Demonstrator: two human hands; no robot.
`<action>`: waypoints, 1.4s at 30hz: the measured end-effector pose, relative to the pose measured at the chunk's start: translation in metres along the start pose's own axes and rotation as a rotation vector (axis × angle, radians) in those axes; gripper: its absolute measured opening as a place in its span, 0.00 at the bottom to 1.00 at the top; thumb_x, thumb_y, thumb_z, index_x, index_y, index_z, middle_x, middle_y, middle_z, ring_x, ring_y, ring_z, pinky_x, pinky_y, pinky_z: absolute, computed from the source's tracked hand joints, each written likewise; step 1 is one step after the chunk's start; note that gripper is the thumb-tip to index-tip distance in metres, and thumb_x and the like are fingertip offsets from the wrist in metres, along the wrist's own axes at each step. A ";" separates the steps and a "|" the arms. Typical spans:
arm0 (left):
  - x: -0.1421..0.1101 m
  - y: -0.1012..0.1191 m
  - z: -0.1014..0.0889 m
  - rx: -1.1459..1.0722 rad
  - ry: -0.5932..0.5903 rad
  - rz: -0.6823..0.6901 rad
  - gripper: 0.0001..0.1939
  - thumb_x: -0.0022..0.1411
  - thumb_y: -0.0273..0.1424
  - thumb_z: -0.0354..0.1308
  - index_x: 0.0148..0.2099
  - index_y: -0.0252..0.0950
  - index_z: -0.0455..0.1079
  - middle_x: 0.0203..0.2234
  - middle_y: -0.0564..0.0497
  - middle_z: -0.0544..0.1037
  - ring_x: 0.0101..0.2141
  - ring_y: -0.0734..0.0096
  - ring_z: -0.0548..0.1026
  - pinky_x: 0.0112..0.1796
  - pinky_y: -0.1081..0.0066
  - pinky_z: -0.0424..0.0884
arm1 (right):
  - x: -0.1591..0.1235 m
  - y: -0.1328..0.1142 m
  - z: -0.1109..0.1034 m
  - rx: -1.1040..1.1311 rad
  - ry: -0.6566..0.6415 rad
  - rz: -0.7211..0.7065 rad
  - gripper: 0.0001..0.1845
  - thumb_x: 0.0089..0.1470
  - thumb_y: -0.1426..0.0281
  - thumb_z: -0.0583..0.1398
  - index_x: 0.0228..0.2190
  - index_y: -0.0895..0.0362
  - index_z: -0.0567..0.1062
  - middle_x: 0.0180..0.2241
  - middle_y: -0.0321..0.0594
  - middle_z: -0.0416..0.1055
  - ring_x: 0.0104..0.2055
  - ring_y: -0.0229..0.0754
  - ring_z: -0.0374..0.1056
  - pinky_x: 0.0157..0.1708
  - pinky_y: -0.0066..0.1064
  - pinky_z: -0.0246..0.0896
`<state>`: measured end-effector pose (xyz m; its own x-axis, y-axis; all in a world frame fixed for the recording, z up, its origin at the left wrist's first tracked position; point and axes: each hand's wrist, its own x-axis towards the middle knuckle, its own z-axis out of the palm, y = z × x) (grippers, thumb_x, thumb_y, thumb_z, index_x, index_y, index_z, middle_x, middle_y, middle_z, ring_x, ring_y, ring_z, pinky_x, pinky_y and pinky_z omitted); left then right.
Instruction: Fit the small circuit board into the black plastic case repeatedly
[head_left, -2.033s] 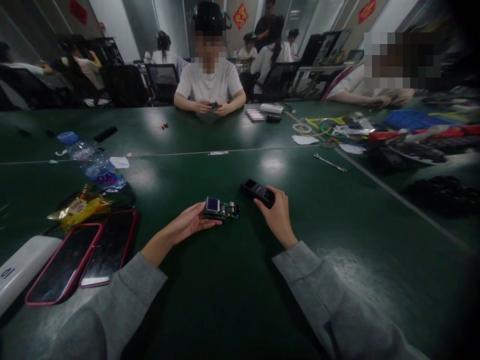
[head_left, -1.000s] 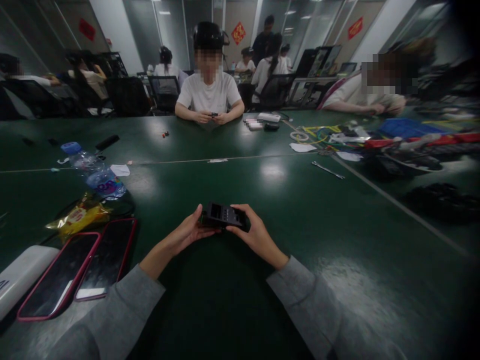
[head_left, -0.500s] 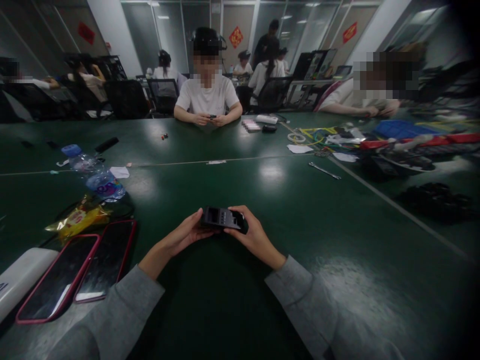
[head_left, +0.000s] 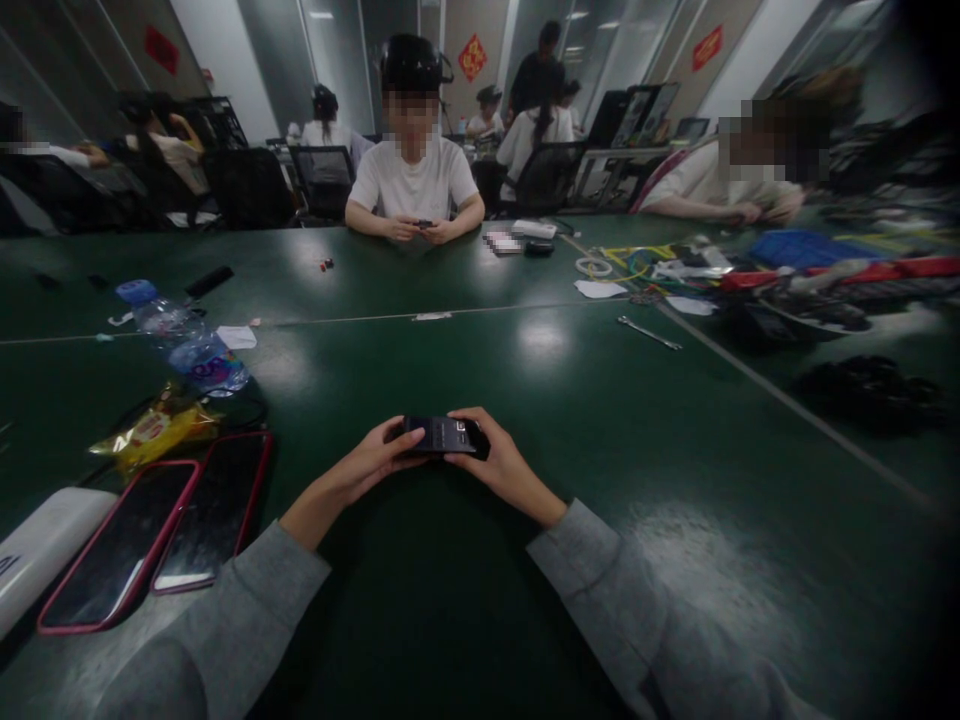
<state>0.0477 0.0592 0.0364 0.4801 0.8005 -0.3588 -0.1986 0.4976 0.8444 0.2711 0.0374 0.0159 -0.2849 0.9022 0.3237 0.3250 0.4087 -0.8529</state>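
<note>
A small black box-shaped device (head_left: 442,434) is held between both my hands above the green table. It has a dark window at its left part and small light marks toward the right; its exact kind I cannot make out. My left hand (head_left: 375,458) grips the left end, with the thumb lying across the top face. Around the right end my right hand (head_left: 496,462) is closed, thumb on the near edge and fingers on the far edge. The device's underside is hidden.
On the left lie two red-edged phones (head_left: 124,545), a white power bank (head_left: 52,550), a yellow snack packet (head_left: 161,430) and a plastic bottle (head_left: 187,340). A wrench (head_left: 649,333) lies to the right, before cables and tools. Across the table sits a person (head_left: 412,180).
My left thumb has moved from the device's left edge onto its top face. The device has tilted slightly, and the view has shifted a little.
</note>
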 end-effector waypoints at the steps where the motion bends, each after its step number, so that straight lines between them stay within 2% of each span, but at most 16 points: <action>1: 0.000 0.000 0.000 -0.001 0.006 -0.002 0.26 0.58 0.32 0.65 0.56 0.31 0.63 0.55 0.36 0.67 0.53 0.56 0.71 0.59 0.55 0.63 | 0.000 0.000 0.000 0.012 -0.005 0.017 0.25 0.51 0.70 0.66 0.50 0.51 0.66 0.49 0.41 0.67 0.52 0.47 0.66 0.53 0.44 0.62; 5: 0.000 -0.001 0.000 0.003 0.021 0.008 0.24 0.59 0.32 0.65 0.55 0.31 0.65 0.55 0.36 0.69 0.52 0.57 0.73 0.59 0.54 0.64 | -0.001 -0.001 -0.002 0.093 -0.039 0.079 0.28 0.51 0.65 0.67 0.52 0.50 0.65 0.51 0.42 0.65 0.54 0.47 0.65 0.55 0.43 0.61; 9: 0.000 -0.002 -0.001 -0.029 0.014 0.023 0.23 0.60 0.33 0.64 0.56 0.31 0.65 0.57 0.36 0.67 0.51 0.56 0.73 0.58 0.53 0.64 | 0.001 -0.002 -0.003 0.220 -0.010 0.190 0.27 0.56 0.60 0.61 0.55 0.51 0.62 0.49 0.42 0.68 0.52 0.45 0.67 0.53 0.43 0.63; 12: 0.000 -0.004 -0.003 -0.047 -0.004 0.023 0.23 0.61 0.33 0.63 0.56 0.31 0.66 0.56 0.36 0.68 0.51 0.55 0.74 0.58 0.52 0.65 | 0.004 -0.006 -0.006 0.291 -0.024 0.278 0.25 0.57 0.61 0.61 0.54 0.52 0.64 0.46 0.42 0.70 0.50 0.44 0.69 0.52 0.43 0.64; 16: 0.001 -0.004 -0.003 -0.053 -0.025 0.005 0.24 0.61 0.33 0.63 0.57 0.31 0.65 0.54 0.36 0.70 0.49 0.55 0.76 0.58 0.52 0.64 | 0.005 -0.011 -0.009 0.322 -0.043 0.320 0.21 0.56 0.62 0.62 0.50 0.52 0.68 0.46 0.41 0.70 0.49 0.44 0.69 0.52 0.42 0.65; 20: 0.001 -0.003 -0.002 -0.062 -0.037 -0.018 0.25 0.61 0.33 0.63 0.58 0.32 0.65 0.53 0.37 0.71 0.49 0.56 0.76 0.58 0.52 0.63 | 0.005 -0.009 -0.010 0.316 -0.057 0.289 0.17 0.56 0.62 0.62 0.47 0.52 0.71 0.47 0.41 0.70 0.49 0.43 0.69 0.51 0.42 0.65; 28: 0.004 -0.005 -0.006 -0.114 -0.021 0.016 0.25 0.62 0.33 0.62 0.60 0.34 0.64 0.57 0.38 0.68 0.53 0.57 0.72 0.59 0.56 0.63 | 0.003 0.001 -0.005 0.287 -0.012 0.258 0.18 0.56 0.60 0.62 0.47 0.51 0.71 0.46 0.40 0.70 0.48 0.44 0.69 0.50 0.42 0.66; 34: 0.006 -0.007 -0.009 -0.130 0.001 0.032 0.26 0.61 0.30 0.63 0.60 0.35 0.64 0.56 0.40 0.69 0.53 0.59 0.73 0.60 0.56 0.62 | 0.002 0.005 -0.002 0.179 0.020 0.222 0.18 0.58 0.60 0.60 0.48 0.52 0.70 0.46 0.41 0.70 0.48 0.45 0.69 0.49 0.43 0.66; 38: 0.005 -0.007 -0.006 -0.116 0.044 0.037 0.26 0.60 0.31 0.64 0.59 0.35 0.65 0.55 0.40 0.71 0.50 0.61 0.75 0.58 0.58 0.66 | 0.002 0.002 0.001 0.056 0.092 0.136 0.16 0.58 0.62 0.60 0.48 0.52 0.71 0.48 0.42 0.68 0.51 0.46 0.66 0.54 0.45 0.62; 42: 0.007 -0.009 -0.004 -0.117 0.078 0.056 0.24 0.60 0.34 0.65 0.56 0.33 0.66 0.51 0.40 0.73 0.46 0.63 0.77 0.56 0.59 0.68 | 0.001 0.000 0.003 -0.010 0.124 0.065 0.28 0.52 0.63 0.65 0.53 0.50 0.67 0.52 0.43 0.65 0.55 0.49 0.63 0.57 0.47 0.59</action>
<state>0.0497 0.0616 0.0248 0.3982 0.8496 -0.3458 -0.3237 0.4829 0.8136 0.2677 0.0381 0.0150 -0.1493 0.9368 0.3164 0.3483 0.3493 -0.8698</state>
